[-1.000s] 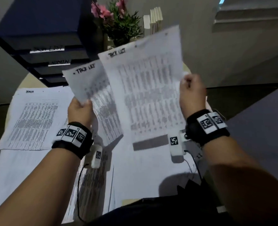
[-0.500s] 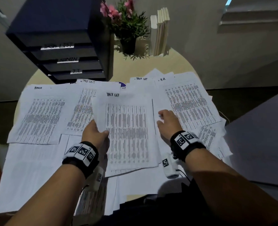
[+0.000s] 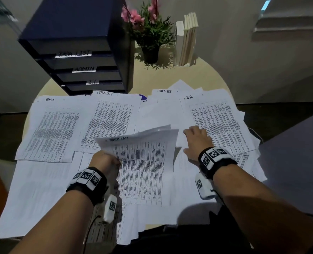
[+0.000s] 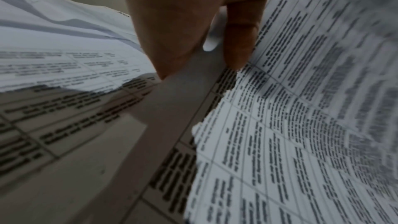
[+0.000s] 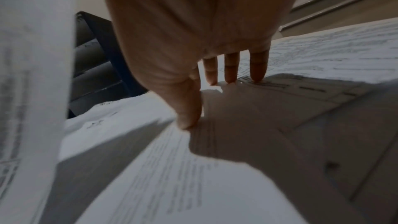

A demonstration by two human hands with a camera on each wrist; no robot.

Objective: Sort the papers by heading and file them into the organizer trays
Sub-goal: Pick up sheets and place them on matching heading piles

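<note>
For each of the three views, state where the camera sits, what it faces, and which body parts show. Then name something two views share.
Head: above the table, looking down; both forearms and hands show.
Left wrist: along the left hand pinching the lifted sheets.
Right wrist: along the right hand, fingertips on papers.
Shared: head and right wrist both show the organizer.

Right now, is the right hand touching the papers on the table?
Touching. In the right wrist view the right hand's straight fingertips press down on the spread papers, with no gap beneath them; the head view agrees.

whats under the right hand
The right hand rests fingers-down on loose white papers, beside the H.R. sheet. Their headings are hidden.
</note>
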